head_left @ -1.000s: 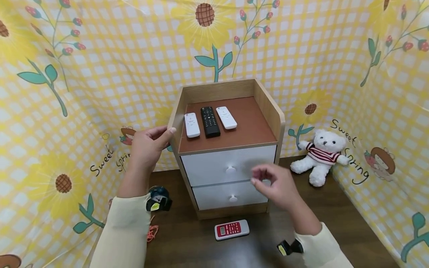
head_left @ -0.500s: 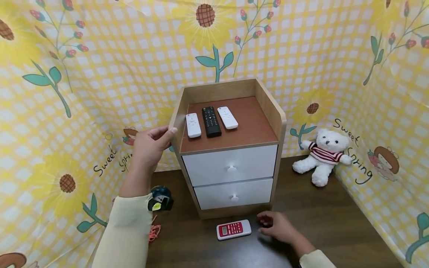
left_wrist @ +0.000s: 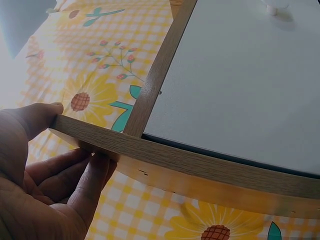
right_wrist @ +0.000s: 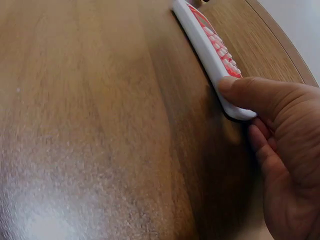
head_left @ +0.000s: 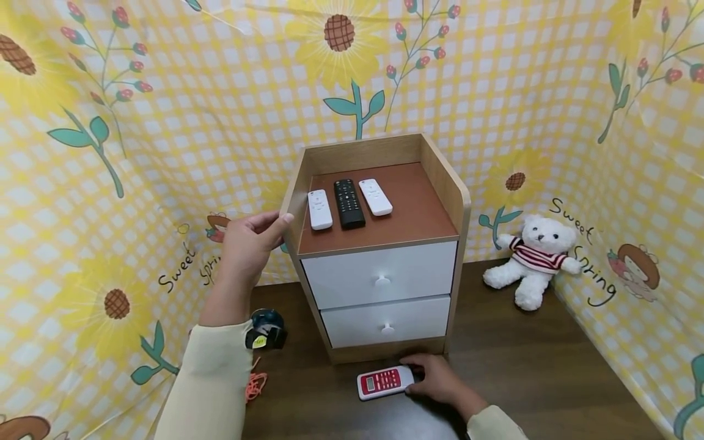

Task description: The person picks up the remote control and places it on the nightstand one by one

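Note:
A small wooden cabinet [head_left: 379, 275] with two white drawers stands in the middle of the head view. My left hand [head_left: 247, 247] grips the front edge of its left side panel [left_wrist: 165, 152], thumb on one face and fingers on the other. On the dark floor before the cabinet lies a white remote control [head_left: 379, 383] with a red button face and a small display. My right hand [head_left: 437, 379] holds its right end between thumb and fingers. The right wrist view shows the thumb [right_wrist: 237, 87] on the side of the remote; some fingertips are hidden behind it.
On the cabinet's brown top lie a white remote [head_left: 319, 211], a black remote [head_left: 349, 205] and another white remote [head_left: 376, 197]. A white teddy bear [head_left: 536, 253] sits at the right. Orange string [head_left: 255, 385] lies near the left forearm. Patterned cloth [head_left: 220, 122] encloses the space.
My right hand has come down from in front of the drawers to the floor, moved left, and taken hold of the red-and-white remote control. The left hand has stayed on the side panel.

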### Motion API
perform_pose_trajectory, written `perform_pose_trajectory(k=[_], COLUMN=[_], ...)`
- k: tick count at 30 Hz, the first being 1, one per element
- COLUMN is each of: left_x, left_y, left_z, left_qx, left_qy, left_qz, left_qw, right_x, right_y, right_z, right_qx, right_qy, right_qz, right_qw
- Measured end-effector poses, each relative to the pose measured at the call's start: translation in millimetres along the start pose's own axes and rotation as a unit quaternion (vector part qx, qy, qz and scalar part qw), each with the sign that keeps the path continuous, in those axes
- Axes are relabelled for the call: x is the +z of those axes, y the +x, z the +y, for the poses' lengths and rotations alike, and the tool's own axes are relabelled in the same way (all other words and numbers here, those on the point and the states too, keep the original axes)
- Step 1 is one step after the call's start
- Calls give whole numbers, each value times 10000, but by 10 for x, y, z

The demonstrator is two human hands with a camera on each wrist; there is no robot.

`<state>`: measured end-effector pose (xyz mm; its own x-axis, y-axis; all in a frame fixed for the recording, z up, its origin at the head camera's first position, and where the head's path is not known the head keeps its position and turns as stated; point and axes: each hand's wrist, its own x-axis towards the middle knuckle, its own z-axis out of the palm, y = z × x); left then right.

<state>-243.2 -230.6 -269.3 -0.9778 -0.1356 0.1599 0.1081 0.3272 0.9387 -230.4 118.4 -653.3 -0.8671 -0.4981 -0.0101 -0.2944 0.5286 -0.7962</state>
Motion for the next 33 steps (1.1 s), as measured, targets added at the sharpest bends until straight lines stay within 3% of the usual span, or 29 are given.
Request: perform_pose_trajectory(k=[7, 17, 21, 27, 33], left_x=[9, 10, 6, 4, 2], left_y=[-15, -4, 8, 9, 2], left_z=[-8, -4, -4, 0, -6], left_qx=[-41, -61, -4, -20, -70], left_qy=[50, 46, 49, 48, 140], left_qz=[36, 29, 57, 55, 83], left_qw=[10000, 10000, 10000, 10000, 9998], right_x=[40, 49, -120, -587, -1140], right_y=[-22, -84, -88, -163, -231], right_z=[-45, -256, -597, -1313, -1993], right_qx=[-234, -397, -530, -948, -1393], right_qy=[-485, -85, -45, -98, -60], right_qz=[-18, 118, 266, 493, 1397], right_qw=[9985, 9991, 9982, 9942, 9803])
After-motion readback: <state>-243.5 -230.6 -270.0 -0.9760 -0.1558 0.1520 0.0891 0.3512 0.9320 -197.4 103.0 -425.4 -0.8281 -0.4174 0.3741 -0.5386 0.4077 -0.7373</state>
